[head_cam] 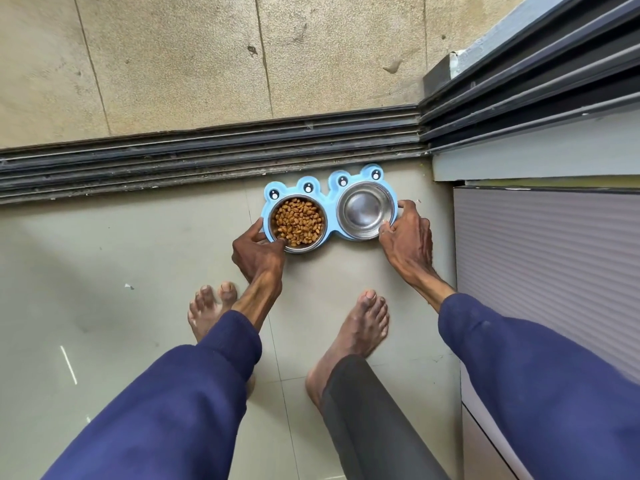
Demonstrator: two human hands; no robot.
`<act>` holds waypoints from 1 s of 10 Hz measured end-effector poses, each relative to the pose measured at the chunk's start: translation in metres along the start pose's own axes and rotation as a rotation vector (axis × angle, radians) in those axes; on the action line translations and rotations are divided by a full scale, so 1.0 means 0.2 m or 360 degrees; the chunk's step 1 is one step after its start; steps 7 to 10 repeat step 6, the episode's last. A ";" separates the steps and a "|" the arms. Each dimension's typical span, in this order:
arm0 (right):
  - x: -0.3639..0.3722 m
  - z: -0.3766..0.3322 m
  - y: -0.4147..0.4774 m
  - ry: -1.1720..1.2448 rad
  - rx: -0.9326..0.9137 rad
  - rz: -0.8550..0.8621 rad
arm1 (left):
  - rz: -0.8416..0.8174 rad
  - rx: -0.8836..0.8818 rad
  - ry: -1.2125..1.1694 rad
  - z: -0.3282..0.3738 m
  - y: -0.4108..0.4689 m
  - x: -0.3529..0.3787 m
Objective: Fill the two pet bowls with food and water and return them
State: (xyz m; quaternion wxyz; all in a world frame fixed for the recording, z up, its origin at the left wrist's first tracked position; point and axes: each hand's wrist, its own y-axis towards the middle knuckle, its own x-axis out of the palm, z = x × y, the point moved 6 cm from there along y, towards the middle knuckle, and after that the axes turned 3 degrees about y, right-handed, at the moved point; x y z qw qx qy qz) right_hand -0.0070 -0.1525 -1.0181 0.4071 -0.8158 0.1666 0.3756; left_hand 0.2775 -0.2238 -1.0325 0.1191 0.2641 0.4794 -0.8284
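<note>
Our left hand (258,252) grips the left end of the blue frog-shaped holder (330,188), thumb against its outer edge and fingers curled over the near rim of the food bowl (298,221). Our right hand (407,237) clasps the right end of the same holder, fingertips resting on the rim of the water bowl (365,209) and one finger hooked round the holder's far corner. So both of our hands are closed on the holder, one at each end, well apart from each other.

The left steel bowl is full of brown kibble (299,220). The right steel bowl shines; we cannot tell whether it holds water. Both bowls sit in their round wells in the holder, which lies on the tiled floor (121,254) just beside the dark sliding-door track (207,157).

Nearer to us, our bare feet (356,323) stand on the tiles, and blue sleeves (519,375) cover both our arms. A ribbed grey panel (554,254) stands to the right.
</note>
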 end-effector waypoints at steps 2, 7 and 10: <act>0.01 0.00 -0.02 -0.0048 -0.0028 0.0009 | 0.0004 -0.0019 -0.0066 0.00 0.02 -0.01; -0.09 -0.08 -0.11 -0.0097 -0.0083 -0.0157 | -0.0043 0.0031 -0.0284 0.04 -0.08 -0.08; -0.09 -0.08 -0.11 -0.0097 -0.0083 -0.0157 | -0.0043 0.0031 -0.0284 0.04 -0.08 -0.08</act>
